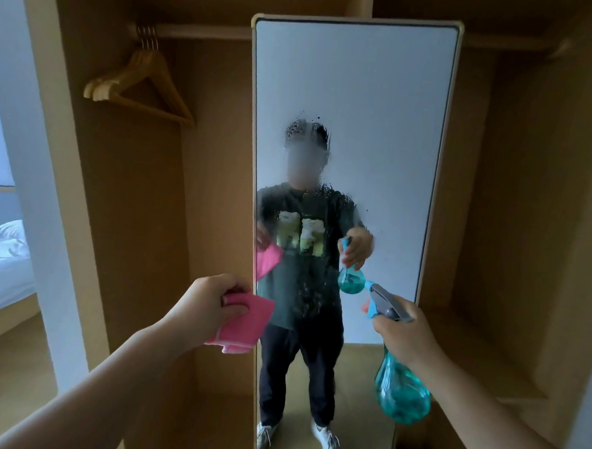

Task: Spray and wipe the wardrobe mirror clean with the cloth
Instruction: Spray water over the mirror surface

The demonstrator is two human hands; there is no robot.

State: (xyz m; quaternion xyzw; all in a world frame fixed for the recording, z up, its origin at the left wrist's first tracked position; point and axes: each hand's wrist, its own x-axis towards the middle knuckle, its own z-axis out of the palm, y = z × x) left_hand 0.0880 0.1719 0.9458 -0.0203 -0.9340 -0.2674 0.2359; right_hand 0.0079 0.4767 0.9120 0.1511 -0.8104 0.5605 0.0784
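A tall mirror (353,90) in a pale frame stands upright in the open wooden wardrobe, straight ahead. Spray droplets cover its middle, blurring the reflection there. My left hand (204,305) holds a folded pink cloth (245,321) just left of the mirror's lower half, a short way in front of the glass. My right hand (409,330) grips a teal spray bottle (401,387) by its grey and blue trigger head (383,302), nozzle aimed at the mirror. The mirror reflects a person holding both items.
Several wooden hangers (140,85) hang from the rail at the upper left. Wardrobe side panels (93,213) flank the mirror, with a low shelf (486,354) to the right. A bed with white linen (1,263) shows through the opening at far left.
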